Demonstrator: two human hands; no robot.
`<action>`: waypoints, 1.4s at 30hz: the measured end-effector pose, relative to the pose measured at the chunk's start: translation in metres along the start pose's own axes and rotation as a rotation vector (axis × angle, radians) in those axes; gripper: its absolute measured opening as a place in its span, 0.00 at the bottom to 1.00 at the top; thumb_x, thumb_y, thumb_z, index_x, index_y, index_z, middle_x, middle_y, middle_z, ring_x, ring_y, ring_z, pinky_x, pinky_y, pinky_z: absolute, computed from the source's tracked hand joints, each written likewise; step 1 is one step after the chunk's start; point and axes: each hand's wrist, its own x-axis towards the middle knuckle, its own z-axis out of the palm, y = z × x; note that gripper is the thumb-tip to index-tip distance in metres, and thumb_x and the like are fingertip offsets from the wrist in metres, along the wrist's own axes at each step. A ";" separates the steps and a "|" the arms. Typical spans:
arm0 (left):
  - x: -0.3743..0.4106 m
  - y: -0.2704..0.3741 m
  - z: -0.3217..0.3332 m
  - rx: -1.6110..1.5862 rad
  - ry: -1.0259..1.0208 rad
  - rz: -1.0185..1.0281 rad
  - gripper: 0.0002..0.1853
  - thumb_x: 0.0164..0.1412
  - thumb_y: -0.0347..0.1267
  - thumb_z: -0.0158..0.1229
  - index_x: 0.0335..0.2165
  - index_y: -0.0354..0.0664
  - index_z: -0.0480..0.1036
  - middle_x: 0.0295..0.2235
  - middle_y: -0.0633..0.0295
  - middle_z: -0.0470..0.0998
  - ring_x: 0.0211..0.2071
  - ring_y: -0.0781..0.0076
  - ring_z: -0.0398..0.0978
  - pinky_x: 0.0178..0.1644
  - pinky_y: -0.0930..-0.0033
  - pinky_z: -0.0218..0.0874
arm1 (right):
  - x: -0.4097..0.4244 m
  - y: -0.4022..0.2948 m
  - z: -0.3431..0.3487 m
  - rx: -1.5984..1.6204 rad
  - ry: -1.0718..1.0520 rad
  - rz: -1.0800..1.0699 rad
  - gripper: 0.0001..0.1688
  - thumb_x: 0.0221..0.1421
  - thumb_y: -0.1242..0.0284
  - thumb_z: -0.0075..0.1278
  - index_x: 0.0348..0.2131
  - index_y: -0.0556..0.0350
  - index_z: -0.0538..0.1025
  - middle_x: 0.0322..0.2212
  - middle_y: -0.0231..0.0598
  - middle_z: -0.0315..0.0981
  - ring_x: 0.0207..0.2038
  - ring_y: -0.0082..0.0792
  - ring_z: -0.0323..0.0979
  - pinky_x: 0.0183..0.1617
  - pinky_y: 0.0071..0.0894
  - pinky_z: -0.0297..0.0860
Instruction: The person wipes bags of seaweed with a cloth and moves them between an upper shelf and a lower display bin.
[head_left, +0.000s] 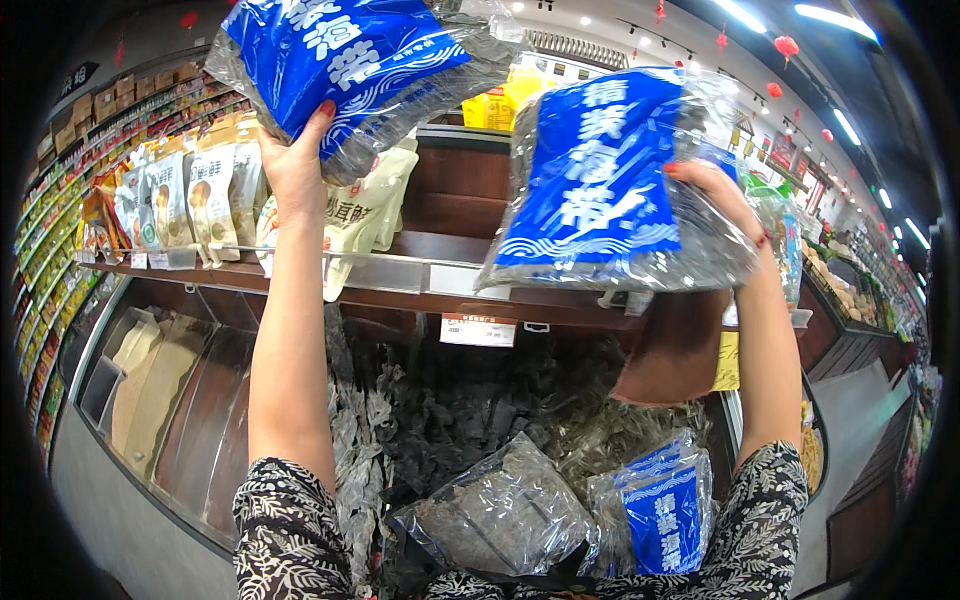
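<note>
My left hand (300, 165) grips the lower part of a blue-labelled clear bag of dried kelp (360, 82), lifted above the shelf at the top left. At the right, my right hand (709, 187) is closed on the side of a second such kelp bag (600, 180), which overlaps the shelf front; part of its fingers is hidden. A brown cloth (671, 349) hangs below that bag. In the bin beneath lie a clear bag of dark dried kelp (510, 510) and smaller-looking blue-labelled bags (664, 510), beside loose dark dried seaweed (457, 405).
A wooden shelf (405, 300) with a clear plastic front lip crosses the view. Stand-up pouches (214, 187) line its left part, and pale green pouches (367, 202) stand behind my left forearm. Yellow packages (491, 109) are higher up. Divided bulk bins (157, 397) lie at lower left.
</note>
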 end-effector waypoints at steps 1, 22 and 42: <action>-0.002 0.001 -0.003 -0.037 -0.003 -0.030 0.27 0.41 0.23 0.63 0.42 0.35 0.62 0.37 0.58 0.71 0.36 0.73 0.70 0.43 0.73 0.60 | 0.015 0.002 0.009 -0.057 -0.031 0.021 0.12 0.49 0.68 0.48 0.29 0.60 0.75 0.24 0.30 0.72 0.27 0.19 0.68 0.33 0.19 0.63; -0.039 -0.129 -0.007 0.383 -0.489 -0.691 0.31 0.36 0.29 0.66 0.40 0.28 0.61 0.37 0.48 0.71 0.36 0.64 0.71 0.41 0.68 0.63 | 0.175 0.100 0.087 -0.853 0.210 0.082 0.17 0.47 0.70 0.48 0.37 0.62 0.73 0.35 0.54 0.71 0.41 0.45 0.69 0.44 0.37 0.65; -0.060 -0.110 0.035 1.273 -0.926 -0.333 0.34 0.47 0.43 0.59 0.39 0.25 0.53 0.36 0.33 0.68 0.40 0.43 0.68 0.43 0.59 0.60 | 0.086 0.088 0.133 -1.166 -0.366 -0.209 0.23 0.34 0.61 0.61 0.23 0.65 0.74 0.25 0.52 0.72 0.33 0.46 0.71 0.36 0.36 0.68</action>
